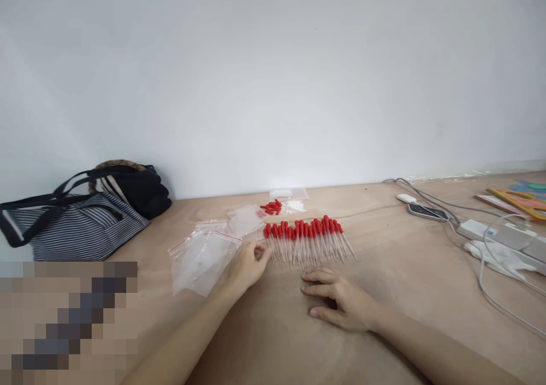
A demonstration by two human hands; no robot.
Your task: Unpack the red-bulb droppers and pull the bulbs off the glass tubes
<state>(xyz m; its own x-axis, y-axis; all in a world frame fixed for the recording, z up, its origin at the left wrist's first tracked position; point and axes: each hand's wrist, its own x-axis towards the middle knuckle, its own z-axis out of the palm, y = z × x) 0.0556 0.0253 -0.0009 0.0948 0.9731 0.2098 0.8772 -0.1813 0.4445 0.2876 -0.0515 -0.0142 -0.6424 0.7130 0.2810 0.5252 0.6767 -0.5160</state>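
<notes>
A person's two bare hands rest over a light wooden bench (256,345), facing a pale wall (273,78). Just beyond them, near the middle of the bench, lies a row of clear plastic droppers (306,231) with red bulbs, packed side by side. Each dropper's long axis runs front to back: bulb toward the wall, thin tip toward the person, with those at the right end slanting so their tips point rightward. The left hand (251,264) is nearer the row's left end; its fingers curl beside the leftmost droppers, and whether its grip is closed on one cannot be told. The right hand (341,301) lies palm down and empty, its grip loose, thumb apart from the fingers, with fingertips just short of the tips near the row's middle. Left of the left hand, clear zip bags (200,265) overlap one another. Behind the row sits a small pile of loose red bulbs (272,207), with clear tubes (295,206) just to its right. A striped bag (85,228) stands far left; a phone (427,212) and a power strip (503,241) lie well to the right.
</notes>
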